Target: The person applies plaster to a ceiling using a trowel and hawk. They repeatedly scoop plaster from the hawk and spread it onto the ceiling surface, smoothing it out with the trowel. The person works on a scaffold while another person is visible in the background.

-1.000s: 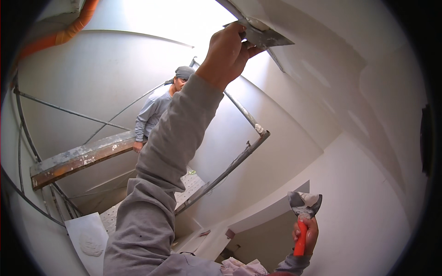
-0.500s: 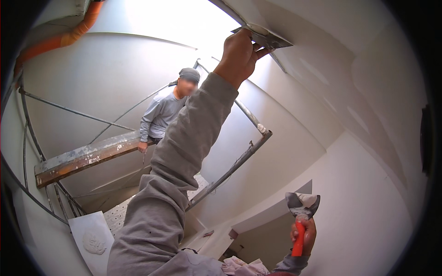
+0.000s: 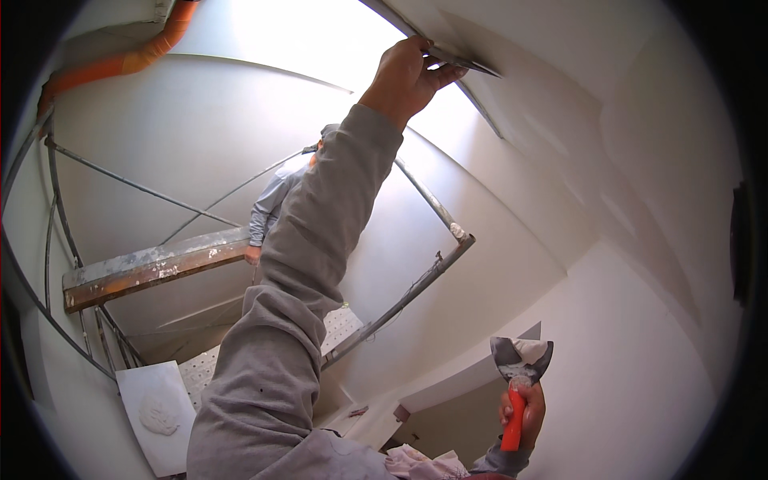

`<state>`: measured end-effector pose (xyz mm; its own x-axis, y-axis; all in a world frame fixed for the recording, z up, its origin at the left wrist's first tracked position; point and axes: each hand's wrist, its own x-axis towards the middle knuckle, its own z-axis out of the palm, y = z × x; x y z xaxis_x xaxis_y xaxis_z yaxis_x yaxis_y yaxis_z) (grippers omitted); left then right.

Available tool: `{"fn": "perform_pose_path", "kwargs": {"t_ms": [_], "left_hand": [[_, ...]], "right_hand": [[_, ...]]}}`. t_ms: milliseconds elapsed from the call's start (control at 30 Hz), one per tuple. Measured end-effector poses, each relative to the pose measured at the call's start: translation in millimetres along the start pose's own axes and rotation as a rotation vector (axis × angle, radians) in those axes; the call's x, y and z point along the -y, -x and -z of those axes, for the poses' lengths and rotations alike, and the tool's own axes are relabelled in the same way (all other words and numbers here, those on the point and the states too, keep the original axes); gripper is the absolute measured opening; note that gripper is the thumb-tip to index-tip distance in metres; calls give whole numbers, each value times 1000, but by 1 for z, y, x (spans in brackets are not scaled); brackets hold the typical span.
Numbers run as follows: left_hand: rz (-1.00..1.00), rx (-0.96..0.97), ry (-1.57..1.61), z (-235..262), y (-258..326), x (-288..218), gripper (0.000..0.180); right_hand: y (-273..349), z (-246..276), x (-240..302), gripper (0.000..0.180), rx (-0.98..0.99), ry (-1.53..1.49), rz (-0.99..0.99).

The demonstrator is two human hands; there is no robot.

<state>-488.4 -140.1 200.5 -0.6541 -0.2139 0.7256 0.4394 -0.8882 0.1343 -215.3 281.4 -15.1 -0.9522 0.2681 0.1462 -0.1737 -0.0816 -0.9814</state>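
My left hand [image 3: 400, 80] is raised high on a stretched arm and grips a flat metal filling blade [image 3: 464, 61]. The blade lies close against the ceiling surface [image 3: 552, 104], at the edge beside a bright opening; whether its whole edge touches, I cannot tell. Low on the right, my right hand [image 3: 532, 418] is closed round the orange-red handle of a putty knife [image 3: 512, 418]. The knife stands upright, with white filler [image 3: 531, 350] on its wide, dark blade. A white board [image 3: 144, 396] carrying a smear of filler rests at the lower left.
Scaffold tubes [image 3: 144, 182] and a paint-stained plank [image 3: 160, 268] stand on the left. Another person [image 3: 270, 204] is behind the plank, partly hidden by my arm. A perforated platform [image 3: 200, 372] lies below. An orange pipe [image 3: 120, 68] bends along the upper left; a scaffold bar [image 3: 408, 296] crosses the middle.
My left hand has shifted slightly left, and its blade now appears more edge-on. The right hand and putty knife have lowered slightly. My arm now covers more of the other person.
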Motion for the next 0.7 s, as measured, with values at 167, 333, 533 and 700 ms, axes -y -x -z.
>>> {"fn": "perform_pose_path", "kwargs": {"t_ms": [167,333,533,700], "left_hand": [[-181,192,-187,-11,29,-51,33],[-319,235,-667,-52,78,-124,30],[-625,171,-1368,-98,132,-200,33],[-14,19,-125,-142,152,-261,29]], "right_hand": [[2,1,-3,19,25,-45,45],[-7,-2,-1,21,142,-45,24],[-20,-22,-4,19,317,-86,-73],[-26,-31,-9,16,391,-64,-81]]}}
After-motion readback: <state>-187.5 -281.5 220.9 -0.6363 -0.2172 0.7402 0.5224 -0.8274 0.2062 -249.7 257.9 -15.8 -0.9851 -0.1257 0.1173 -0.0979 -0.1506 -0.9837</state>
